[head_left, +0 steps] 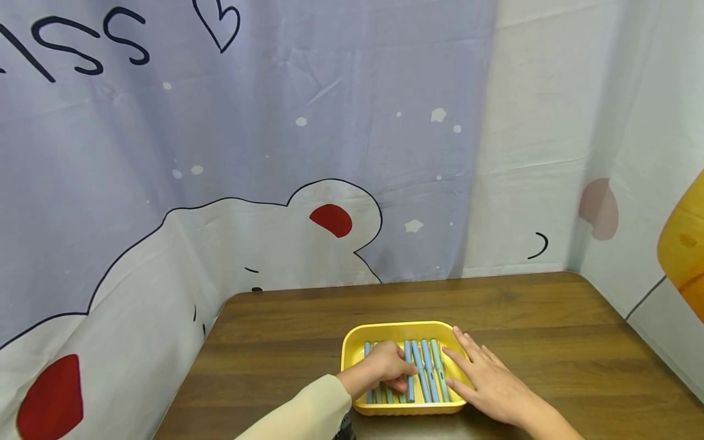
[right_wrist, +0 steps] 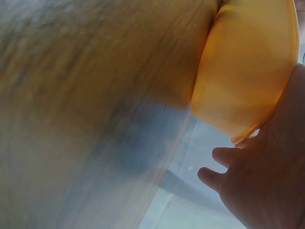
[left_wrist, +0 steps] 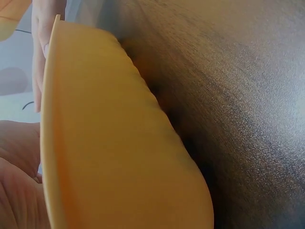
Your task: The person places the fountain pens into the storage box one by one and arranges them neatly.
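A yellow tray (head_left: 407,410) sits on the table with a row of blue and green pens lying side by side in it. My left hand (head_left: 385,363) reaches over the tray's left part, its curled fingers pinching a blue pen (head_left: 410,394) near the middle of the row. It covers parts of the pens on the left. Fingers spread, my right hand (head_left: 489,382) rests at the tray's right rim, beside a light green pen (head_left: 440,370). In the left wrist view the tray's wall (left_wrist: 114,124) hides the pens; the right wrist view shows the right hand (right_wrist: 267,176) against the tray's rim.
The brown wooden table (head_left: 291,330) extends around the tray on all sides. Behind it and along its right side hangs a printed curtain (head_left: 341,122) that meets the table's edges.
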The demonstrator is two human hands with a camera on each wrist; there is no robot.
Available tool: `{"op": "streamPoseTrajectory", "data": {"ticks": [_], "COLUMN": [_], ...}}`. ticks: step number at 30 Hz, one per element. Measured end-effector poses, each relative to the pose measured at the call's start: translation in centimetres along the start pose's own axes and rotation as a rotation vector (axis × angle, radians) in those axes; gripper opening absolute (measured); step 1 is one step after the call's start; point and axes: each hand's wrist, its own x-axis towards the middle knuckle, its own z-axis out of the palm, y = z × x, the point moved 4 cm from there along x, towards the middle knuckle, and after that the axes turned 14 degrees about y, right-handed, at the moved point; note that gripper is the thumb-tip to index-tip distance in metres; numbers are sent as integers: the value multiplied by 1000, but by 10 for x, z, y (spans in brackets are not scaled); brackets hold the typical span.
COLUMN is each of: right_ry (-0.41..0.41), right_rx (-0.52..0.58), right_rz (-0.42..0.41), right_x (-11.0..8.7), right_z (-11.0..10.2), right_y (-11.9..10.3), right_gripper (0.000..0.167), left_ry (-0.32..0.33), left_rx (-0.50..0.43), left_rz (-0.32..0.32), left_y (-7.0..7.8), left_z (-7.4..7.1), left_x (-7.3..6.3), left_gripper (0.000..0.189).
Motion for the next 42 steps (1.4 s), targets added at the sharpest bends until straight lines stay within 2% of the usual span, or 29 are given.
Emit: {"op": "streamPoseTrajectory", "data": {"ticks": [9, 13, 20, 29, 33, 38, 42], "right_ry": [20, 28, 33, 17, 34, 50, 59], "right_rx": [-4, -9, -17, -19, -38, -25, 19], "right_rz": [-8, -13, -15, -12, -29, -29, -5], "right_x": [-1, -1, -1, -1, -1, 0, 0], "right_z": [0, 0, 1, 0, 0, -1, -2], "right_y": [-1, 0, 1, 4, 4, 5, 7], "right_gripper": [58, 58, 57, 58, 57, 59, 61], "left_ry": [11, -4, -30, -45, -45, -48, -42], "left_rx": [7, -4, -88, -179, -192, -241, -270], "left_rz": [18, 13, -3, 27, 71, 123, 201], "left_y": [0, -1, -2, -1, -2, -9, -16], "left_z": [0, 1, -5, -36, -58, -83, -101], "left_x": [-1, -1, 0, -6, -11, -16, -18], "left_gripper": [26, 27, 41, 46, 52, 59, 57]}}
